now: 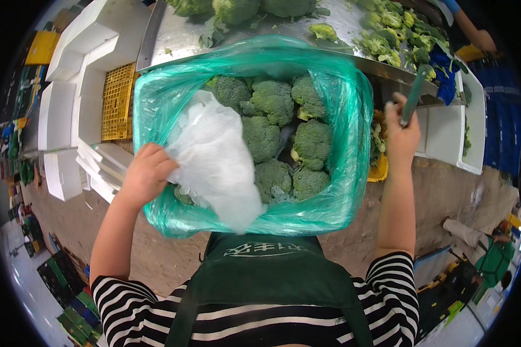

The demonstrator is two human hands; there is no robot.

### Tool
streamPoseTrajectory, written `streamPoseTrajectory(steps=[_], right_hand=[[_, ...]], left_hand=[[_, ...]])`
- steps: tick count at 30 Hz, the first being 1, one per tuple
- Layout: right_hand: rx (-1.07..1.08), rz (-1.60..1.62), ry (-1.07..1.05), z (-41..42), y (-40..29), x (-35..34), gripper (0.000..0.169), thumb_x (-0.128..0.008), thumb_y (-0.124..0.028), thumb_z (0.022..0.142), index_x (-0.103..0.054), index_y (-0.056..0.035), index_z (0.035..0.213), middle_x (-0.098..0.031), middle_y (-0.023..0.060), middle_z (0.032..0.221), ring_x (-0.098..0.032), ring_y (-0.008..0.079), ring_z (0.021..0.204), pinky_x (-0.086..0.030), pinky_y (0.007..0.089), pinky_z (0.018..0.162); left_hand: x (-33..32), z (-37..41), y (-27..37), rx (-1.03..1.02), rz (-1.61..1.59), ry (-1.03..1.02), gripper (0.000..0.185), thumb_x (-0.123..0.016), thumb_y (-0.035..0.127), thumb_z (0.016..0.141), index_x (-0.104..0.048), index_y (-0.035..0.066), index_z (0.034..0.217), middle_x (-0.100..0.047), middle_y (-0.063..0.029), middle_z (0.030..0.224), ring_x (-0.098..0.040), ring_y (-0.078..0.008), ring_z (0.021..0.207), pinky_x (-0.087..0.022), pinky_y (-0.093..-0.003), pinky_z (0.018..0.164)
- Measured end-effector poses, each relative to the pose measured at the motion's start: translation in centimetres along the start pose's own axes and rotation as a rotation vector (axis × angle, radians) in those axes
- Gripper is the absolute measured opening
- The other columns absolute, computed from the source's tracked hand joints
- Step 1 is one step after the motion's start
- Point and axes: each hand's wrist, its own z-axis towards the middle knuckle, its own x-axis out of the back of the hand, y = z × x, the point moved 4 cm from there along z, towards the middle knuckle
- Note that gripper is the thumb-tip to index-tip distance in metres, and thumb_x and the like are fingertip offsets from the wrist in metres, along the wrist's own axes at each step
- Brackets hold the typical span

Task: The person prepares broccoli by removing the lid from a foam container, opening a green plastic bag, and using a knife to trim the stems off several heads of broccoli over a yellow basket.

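Observation:
My left hand (150, 173) pinches the edge of a thin white plastic bag (217, 160). The bag hangs over the left side of a box lined with a green plastic liner (351, 173). Clear lumps, like crushed ice, show by the bag's upper left and lower edge. Several broccoli heads (272, 102) sit inside the liner, some hidden under the bag. To the right of the box, raised and apart from it, my right hand (403, 130) grips a long green tool (413, 95). Blur hides what kind of tool it is.
A metal table (282, 32) beyond the box bears whole broccoli and a pile of cut florets (390, 34). White foam boxes (56, 115) and a yellow crate (116, 102) stand left. Another foam box (473, 126) is at right. Another person's arm (475, 32) appears top right.

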Motion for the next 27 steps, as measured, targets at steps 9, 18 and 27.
streamPoseTrajectory(steps=[9,18,27], right_hand=[[0.474,0.062,-1.175,-19.4,-9.6,-16.9,0.065,-0.077,-0.030,0.078,-0.051,-0.0257,0.138,-0.030,0.0151,0.152,-0.068,0.0314,0.093,-0.056,0.0393,0.081],[0.184,0.256,-1.139,-23.5,-11.9,-27.4,0.064,-0.074,-0.020,0.079,-0.052,-0.0167,0.138,-0.027,0.0155,0.155,-0.068,0.0258,0.086,-0.054,0.0367,0.081],[0.015,0.233,-0.920,-14.0,-10.1,-22.8,0.041,-0.069,-0.028,0.082,-0.065,-0.0078,0.117,-0.064,0.0160,0.114,-0.063,0.0305,0.103,-0.051,0.0382,0.089]], left_hand=[[-1.4,-6.8,-8.3,0.428,0.258,-0.003,0.032,-0.061,-0.004,0.071,-0.065,0.005,0.102,-0.061,-0.0083,0.100,-0.056,-0.0298,0.105,-0.046,-0.0393,0.090],[-2.1,-10.0,-3.0,0.813,-0.611,0.814,0.061,-0.051,-0.005,0.081,-0.041,-0.001,0.141,-0.035,-0.0170,0.151,-0.035,-0.0298,0.139,-0.030,-0.0465,0.113],[-9.6,-8.3,-2.3,0.338,-0.114,0.330,0.072,-0.081,0.036,0.073,-0.049,0.008,0.132,-0.015,-0.0399,0.149,-0.029,-0.0559,0.133,-0.031,-0.0605,0.105]])
